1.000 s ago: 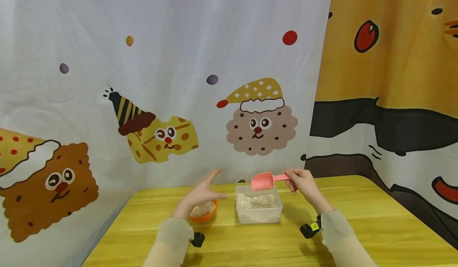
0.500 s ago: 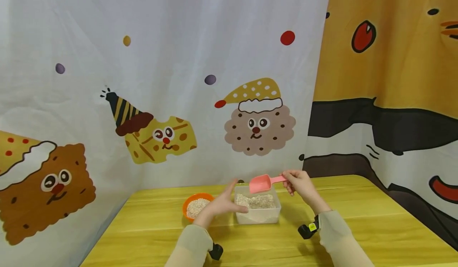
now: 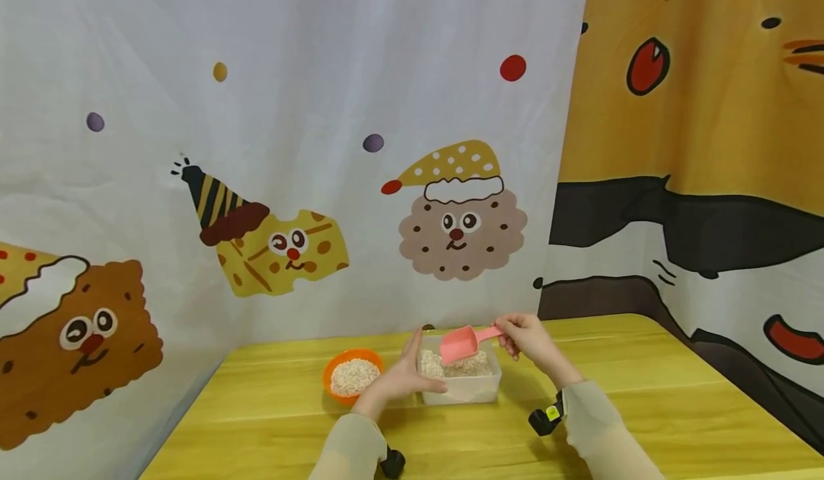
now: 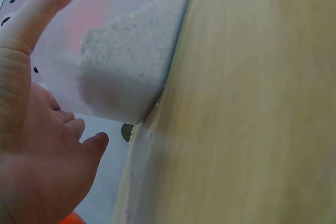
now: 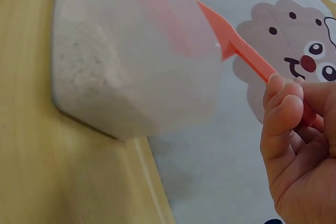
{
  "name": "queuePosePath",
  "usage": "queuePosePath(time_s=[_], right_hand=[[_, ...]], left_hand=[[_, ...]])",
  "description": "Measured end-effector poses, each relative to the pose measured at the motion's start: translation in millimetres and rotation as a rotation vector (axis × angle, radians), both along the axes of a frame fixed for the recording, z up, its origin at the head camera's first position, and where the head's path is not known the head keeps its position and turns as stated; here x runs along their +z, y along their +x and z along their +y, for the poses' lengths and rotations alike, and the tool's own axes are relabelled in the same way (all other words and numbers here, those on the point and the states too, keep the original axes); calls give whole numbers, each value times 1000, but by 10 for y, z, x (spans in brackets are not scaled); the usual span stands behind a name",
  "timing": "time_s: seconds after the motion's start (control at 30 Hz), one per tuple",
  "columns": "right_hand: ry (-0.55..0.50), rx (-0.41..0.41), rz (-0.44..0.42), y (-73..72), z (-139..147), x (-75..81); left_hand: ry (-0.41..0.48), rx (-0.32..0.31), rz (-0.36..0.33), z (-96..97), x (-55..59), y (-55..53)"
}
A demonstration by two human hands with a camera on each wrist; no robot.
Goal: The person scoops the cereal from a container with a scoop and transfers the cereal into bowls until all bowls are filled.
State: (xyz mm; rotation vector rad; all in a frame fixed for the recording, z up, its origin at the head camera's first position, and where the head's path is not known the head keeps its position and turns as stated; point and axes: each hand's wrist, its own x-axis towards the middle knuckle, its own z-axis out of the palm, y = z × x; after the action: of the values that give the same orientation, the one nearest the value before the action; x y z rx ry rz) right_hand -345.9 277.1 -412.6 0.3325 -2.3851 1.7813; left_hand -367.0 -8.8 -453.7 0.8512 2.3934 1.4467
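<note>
A translucent plastic box (image 3: 466, 392) on the table holds pale, oat-like flakes (image 4: 126, 40). My left hand (image 3: 402, 380) grips its left end, the thumb (image 4: 44, 11) along the front wall and the index finger at the back. The other fingers are loosely bent beyond the end wall. Between thumb and fingers, my right hand (image 3: 529, 338) pinches the handle of a pink scoop (image 3: 459, 344). The scoop tilts down to the left over the flakes; in the right wrist view its bowl shows blurred through the box wall.
Left of the box, behind my left wrist, an orange bowl (image 3: 335, 390) holds similar flakes. The yellow wood-grain table (image 3: 476, 444) ends at a printed curtain (image 3: 309, 136) close behind the box.
My left hand has moved right from over the orange bowl to the box's left end, uncovering the bowl. My right hand has lowered the scoop slightly leftward, into the box's opening.
</note>
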Motion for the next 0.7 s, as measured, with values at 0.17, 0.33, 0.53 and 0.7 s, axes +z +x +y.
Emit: queuePosePath(time_s=[0.17,0.33,0.53,0.7], right_hand=[[27,23,7,-18,-54,-40],[92,57,13,-22,-91,-58],[120,67,25,-14,-147,-66],[119,8,25,-17,-234,-99]], left_hand=[[18,4,-24,-23,-41,-10],[9,26,-32,-24,-32,12],[19,42,-33,-16,-24,7],[23,53,-30,-12,-42,8]])
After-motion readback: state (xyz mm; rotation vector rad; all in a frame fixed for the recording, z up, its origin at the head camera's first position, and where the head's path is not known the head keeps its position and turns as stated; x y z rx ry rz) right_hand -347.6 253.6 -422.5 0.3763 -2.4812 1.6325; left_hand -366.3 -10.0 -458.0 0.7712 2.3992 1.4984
